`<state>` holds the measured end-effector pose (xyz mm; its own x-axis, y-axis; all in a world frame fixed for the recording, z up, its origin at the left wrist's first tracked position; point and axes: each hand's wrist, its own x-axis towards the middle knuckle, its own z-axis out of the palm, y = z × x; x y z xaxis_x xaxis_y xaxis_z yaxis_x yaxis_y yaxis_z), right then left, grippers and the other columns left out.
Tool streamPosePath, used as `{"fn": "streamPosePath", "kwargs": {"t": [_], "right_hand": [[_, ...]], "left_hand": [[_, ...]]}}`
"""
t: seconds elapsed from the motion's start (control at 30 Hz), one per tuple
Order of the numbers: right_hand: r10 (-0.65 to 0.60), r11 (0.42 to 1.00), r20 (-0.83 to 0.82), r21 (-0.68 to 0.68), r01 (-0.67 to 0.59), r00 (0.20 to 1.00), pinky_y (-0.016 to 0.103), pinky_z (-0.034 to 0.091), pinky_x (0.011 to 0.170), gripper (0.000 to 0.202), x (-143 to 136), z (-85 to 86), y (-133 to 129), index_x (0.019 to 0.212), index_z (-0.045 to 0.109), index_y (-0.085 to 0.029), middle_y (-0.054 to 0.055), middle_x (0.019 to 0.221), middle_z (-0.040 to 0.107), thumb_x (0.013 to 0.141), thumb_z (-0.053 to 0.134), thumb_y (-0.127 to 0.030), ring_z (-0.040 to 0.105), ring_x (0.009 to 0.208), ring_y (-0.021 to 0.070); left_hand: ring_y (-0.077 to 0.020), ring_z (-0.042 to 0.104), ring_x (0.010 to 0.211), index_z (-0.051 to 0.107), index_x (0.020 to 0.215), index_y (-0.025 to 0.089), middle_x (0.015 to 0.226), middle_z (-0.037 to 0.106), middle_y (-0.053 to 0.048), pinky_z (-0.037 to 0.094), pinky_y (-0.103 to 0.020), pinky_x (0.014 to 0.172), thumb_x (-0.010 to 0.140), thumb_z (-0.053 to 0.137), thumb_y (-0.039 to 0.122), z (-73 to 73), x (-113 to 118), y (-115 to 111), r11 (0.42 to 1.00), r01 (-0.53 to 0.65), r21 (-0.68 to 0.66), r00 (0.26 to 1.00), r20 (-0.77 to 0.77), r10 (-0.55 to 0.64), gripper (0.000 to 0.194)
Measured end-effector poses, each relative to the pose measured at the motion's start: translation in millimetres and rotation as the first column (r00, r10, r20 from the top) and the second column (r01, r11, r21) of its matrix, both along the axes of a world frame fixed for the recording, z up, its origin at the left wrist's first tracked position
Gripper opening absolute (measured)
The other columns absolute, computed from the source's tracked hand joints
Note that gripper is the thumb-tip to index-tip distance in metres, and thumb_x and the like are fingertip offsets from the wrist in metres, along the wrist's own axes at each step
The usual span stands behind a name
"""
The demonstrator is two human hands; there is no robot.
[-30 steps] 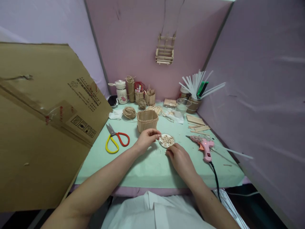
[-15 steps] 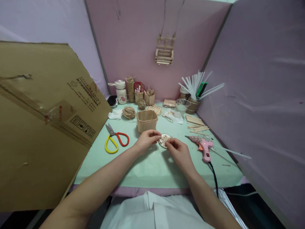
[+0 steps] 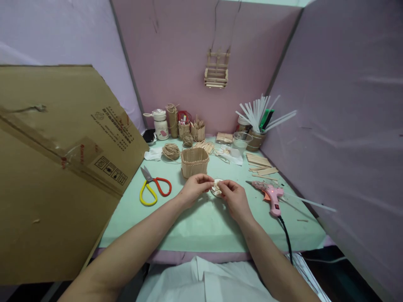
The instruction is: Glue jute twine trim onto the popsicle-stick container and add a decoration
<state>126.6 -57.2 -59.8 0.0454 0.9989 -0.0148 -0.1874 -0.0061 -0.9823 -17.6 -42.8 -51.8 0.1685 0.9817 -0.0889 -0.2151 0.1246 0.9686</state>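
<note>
A small round dish (image 3: 216, 191) holding pale, wood-coloured bits sits near the middle of the table. Over its left side, my left hand (image 3: 195, 189) is closed in a pinch. From the right, my right hand (image 3: 234, 198) reaches over the dish, thumb and fingers pressed together. Whatever lies between the fingertips of either hand is too small to make out. Just behind my left hand stands a woven-looking basket (image 3: 194, 162) with a braided rim. My fingers cover part of the dish.
Scissors (image 3: 151, 184) with yellow and red handles lie left. A pink glue gun (image 3: 270, 195) lies right, its cord running off the front edge. Wooden sticks (image 3: 258, 159), a twine ball (image 3: 171, 151) and a plastic cup (image 3: 242, 141) are behind. A large cardboard sheet (image 3: 63, 176) leans at left.
My right hand has moved slightly left, bringing its fingertips closer to my left hand over the dish. The whole view has shifted a little.
</note>
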Motion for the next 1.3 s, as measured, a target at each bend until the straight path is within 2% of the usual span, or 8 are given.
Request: {"fn": "streamPosePath", "kwargs": {"t": [0.27, 0.6, 0.87, 1.03, 1.3], "right_hand": [[0.010, 1.000, 0.015, -0.009, -0.010, 1.000, 0.024, 0.033, 0.054, 0.024, 1, -0.9, 0, 0.064, 0.065, -0.015, -0.002, 0.058, 0.059, 0.065, 0.075, -0.037, 0.046, 0.055, 0.0105], [0.007, 1.000, 0.030, -0.005, -0.007, 1.000, 0.025, 0.032, 0.054, 0.026, 1, -5.5, 2, 0.060, 0.064, -0.017, -0.003, 0.055, 0.057, 0.063, 0.076, -0.040, 0.044, 0.054, 0.0111], [0.009, 1.000, 0.040, 0.002, -0.009, 0.999, 0.025, 0.028, 0.052, 0.027, 2, -7.8, 3, 0.059, 0.063, -0.017, -0.003, 0.053, 0.055, 0.064, 0.075, -0.040, 0.040, 0.053, 0.0099], [0.014, 1.000, 0.047, 0.000, -0.014, 0.999, 0.025, 0.030, 0.054, 0.027, 2, -9.9, 3, 0.060, 0.063, -0.017, -0.003, 0.054, 0.056, 0.064, 0.075, -0.041, 0.042, 0.053, 0.0107], [0.011, 1.000, 0.063, -0.002, -0.011, 0.998, 0.025, 0.028, 0.052, 0.026, 1, -9.4, 3, 0.059, 0.062, -0.017, -0.003, 0.054, 0.054, 0.065, 0.074, -0.039, 0.039, 0.053, 0.0101]], "left_hand": [[-0.0124, 0.056, 0.067, 0.070, 0.072, 0.015, 0.073, 0.066, -0.005, 0.042, -0.028, 0.066, 0.056, 0.083, 0.032, 0.6, 1, -1, 1.000, 0.000, 0.010, 1.000, 0.021, 0.000, 0.027], [-0.0115, 0.056, 0.068, 0.069, 0.074, 0.015, 0.074, 0.066, -0.003, 0.042, -0.026, 0.069, 0.058, 0.082, 0.032, -4.4, 0, 2, 1.000, 0.018, 0.008, 1.000, 0.015, -0.019, 0.027], [-0.0113, 0.055, 0.066, 0.069, 0.073, 0.014, 0.072, 0.066, -0.003, 0.042, -0.026, 0.068, 0.058, 0.082, 0.033, -3.3, 0, 1, 1.000, 0.018, 0.015, 1.000, 0.002, -0.018, 0.028], [-0.0116, 0.055, 0.066, 0.069, 0.073, 0.014, 0.072, 0.066, -0.003, 0.042, -0.027, 0.067, 0.057, 0.082, 0.034, -2.6, 1, 0, 1.000, 0.002, 0.008, 1.000, -0.010, -0.002, 0.029], [-0.0110, 0.055, 0.064, 0.068, 0.072, 0.014, 0.069, 0.065, -0.003, 0.041, -0.026, 0.065, 0.059, 0.079, 0.030, -4.6, 2, 0, 0.999, -0.012, 0.033, 1.000, -0.026, 0.013, 0.023]]}}
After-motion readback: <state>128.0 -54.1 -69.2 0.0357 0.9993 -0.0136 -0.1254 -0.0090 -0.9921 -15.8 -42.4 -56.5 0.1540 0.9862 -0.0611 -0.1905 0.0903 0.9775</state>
